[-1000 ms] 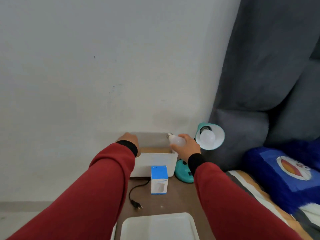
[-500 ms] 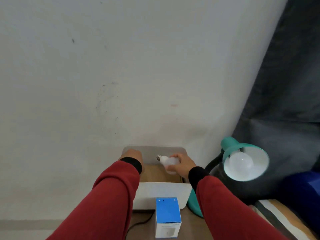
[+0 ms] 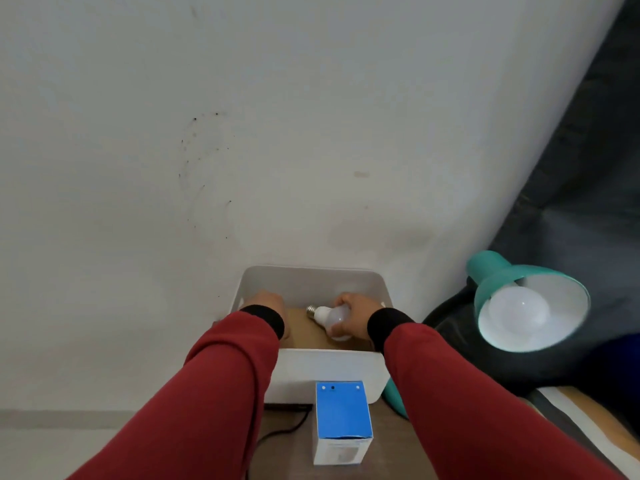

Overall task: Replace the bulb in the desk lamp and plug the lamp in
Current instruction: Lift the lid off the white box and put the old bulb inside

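Note:
My right hand [image 3: 351, 315] grips a loose white bulb [image 3: 327, 315] low inside a white bin [image 3: 325, 374], its metal screw base pointing left. The bulb is at or near the bin's brown floor. My left hand [image 3: 265, 301] rests on the bin's left rim; I cannot see anything in it. To the right, a teal desk lamp [image 3: 498, 275] faces me with a white bulb [image 3: 519, 308] seated in its shade. Its teal base [image 3: 393, 396] peeks out beside the bin. A black cord [image 3: 284, 429] lies on the table below the bin.
A blue-topped bulb box [image 3: 343, 415] stands upright just in front of the bin. The bin sits against a white wall [image 3: 242, 133]. A dark grey cushion [image 3: 588, 188] rises at the right behind the lamp, with striped bedding [image 3: 571, 420] below it.
My right hand has lowered the loose bulb from above the bin's rim down into the bin. The view has moved closer and tilted down; the left hand stays at the bin's left rim.

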